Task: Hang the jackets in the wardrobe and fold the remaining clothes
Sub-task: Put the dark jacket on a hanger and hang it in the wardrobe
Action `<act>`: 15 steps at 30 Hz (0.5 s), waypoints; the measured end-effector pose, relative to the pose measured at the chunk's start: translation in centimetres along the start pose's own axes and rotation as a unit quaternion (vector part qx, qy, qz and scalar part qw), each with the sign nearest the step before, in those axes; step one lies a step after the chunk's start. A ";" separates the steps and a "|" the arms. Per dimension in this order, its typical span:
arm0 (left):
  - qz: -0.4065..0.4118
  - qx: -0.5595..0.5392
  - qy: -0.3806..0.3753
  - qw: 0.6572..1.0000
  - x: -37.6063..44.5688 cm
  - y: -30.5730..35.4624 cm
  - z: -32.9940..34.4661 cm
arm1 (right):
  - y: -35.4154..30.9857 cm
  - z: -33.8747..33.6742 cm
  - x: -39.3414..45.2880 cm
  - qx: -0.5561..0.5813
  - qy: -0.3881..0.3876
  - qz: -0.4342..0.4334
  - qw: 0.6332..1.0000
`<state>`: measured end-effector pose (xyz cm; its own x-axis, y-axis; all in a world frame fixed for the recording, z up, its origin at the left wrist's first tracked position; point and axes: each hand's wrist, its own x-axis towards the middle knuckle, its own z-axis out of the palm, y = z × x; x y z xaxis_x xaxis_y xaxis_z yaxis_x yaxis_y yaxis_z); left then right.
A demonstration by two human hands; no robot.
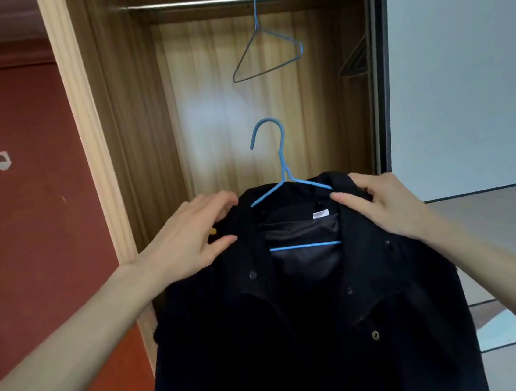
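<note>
Holding the black jacket (pixel 309 301) up before the open wardrobe (pixel 134 119), the left hand (pixel 188 237) and right hand (pixel 388 204) pinch its shoulders. The blue hanger (pixel 283 173) sits inside, hook upright, well below the rail (pixel 214 2) overhead. The white neck label (pixel 320 214) is unreadable.

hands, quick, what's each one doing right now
Left hand: grips the black jacket at its left shoulder.
Right hand: grips the jacket's right shoulder by the collar.
</note>
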<state>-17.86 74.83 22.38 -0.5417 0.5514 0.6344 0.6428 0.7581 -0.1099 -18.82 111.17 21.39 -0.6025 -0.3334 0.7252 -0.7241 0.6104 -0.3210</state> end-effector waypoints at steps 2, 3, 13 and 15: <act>-0.031 -0.042 0.009 0.999 0.2 0.9 0.1 | 0.1 0.5 0.1 -0.009 -0.005 0.001 1.000; -0.053 -0.075 0.014 0.996 0.7 1.6 0.1 | 0.0 0.7 0.2 -0.016 -0.006 -0.001 1.000; -0.060 -0.124 0.043 0.990 5.9 4.7 1.6 | -3.3 -1.7 0.3 -0.090 -0.006 -0.012 0.996; -0.052 -0.100 0.043 0.993 6.4 5.6 1.6 | -3.7 -1.5 0.2 -0.194 -0.025 -0.061 0.979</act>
<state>-18.59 83.21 24.61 -0.5686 0.4358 0.6977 0.6851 0.7204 0.1083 -15.76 109.95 23.64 -0.5419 -0.4499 0.7099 -0.6154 0.7877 0.0294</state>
